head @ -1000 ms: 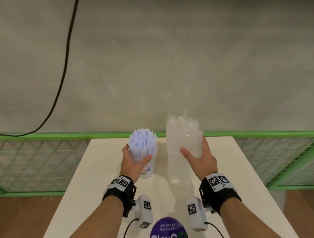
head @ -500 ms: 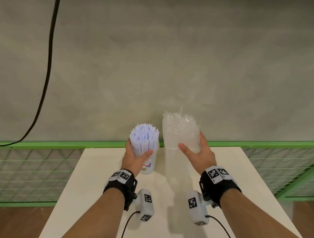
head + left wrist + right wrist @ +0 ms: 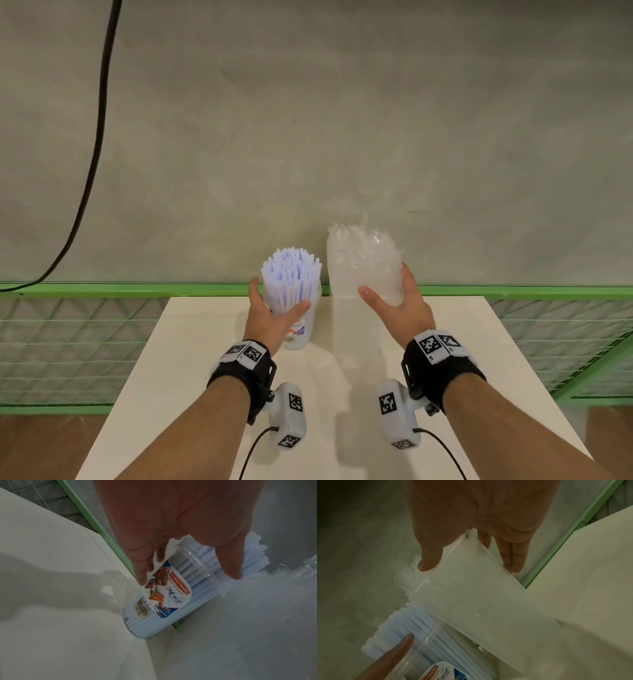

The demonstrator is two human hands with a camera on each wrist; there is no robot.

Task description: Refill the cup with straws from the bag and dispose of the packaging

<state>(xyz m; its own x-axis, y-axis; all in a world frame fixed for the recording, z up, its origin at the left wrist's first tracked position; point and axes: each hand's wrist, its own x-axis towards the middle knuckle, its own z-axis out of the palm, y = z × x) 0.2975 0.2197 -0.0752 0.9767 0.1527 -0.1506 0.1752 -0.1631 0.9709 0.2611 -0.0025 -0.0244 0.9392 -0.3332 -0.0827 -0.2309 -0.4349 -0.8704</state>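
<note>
A clear plastic cup (image 3: 301, 337) with a printed label stands on the white table (image 3: 205, 342), packed with pale blue-white straws (image 3: 291, 274) that rise above its rim. My left hand (image 3: 279, 296) grips the cup (image 3: 163, 599) at the rim, with the thumb on the straws (image 3: 254, 555). Just to the right, my right hand (image 3: 385, 281) holds the clear plastic bag (image 3: 363, 263) upright. Its top is crumpled and its lower part hangs towards the table. In the right wrist view the bag (image 3: 479, 588) looks empty, held between thumb and fingers.
A green rail (image 3: 137, 289) with wire mesh runs along the table's far edge and both sides. Behind it is a grey concrete wall with a black cable (image 3: 99, 120) hanging at the left. Brown floor shows beside the table.
The head view has tilted up, and a purple object at the bottom edge has left the picture. Both hands keep their holds on the cup and the bag.
</note>
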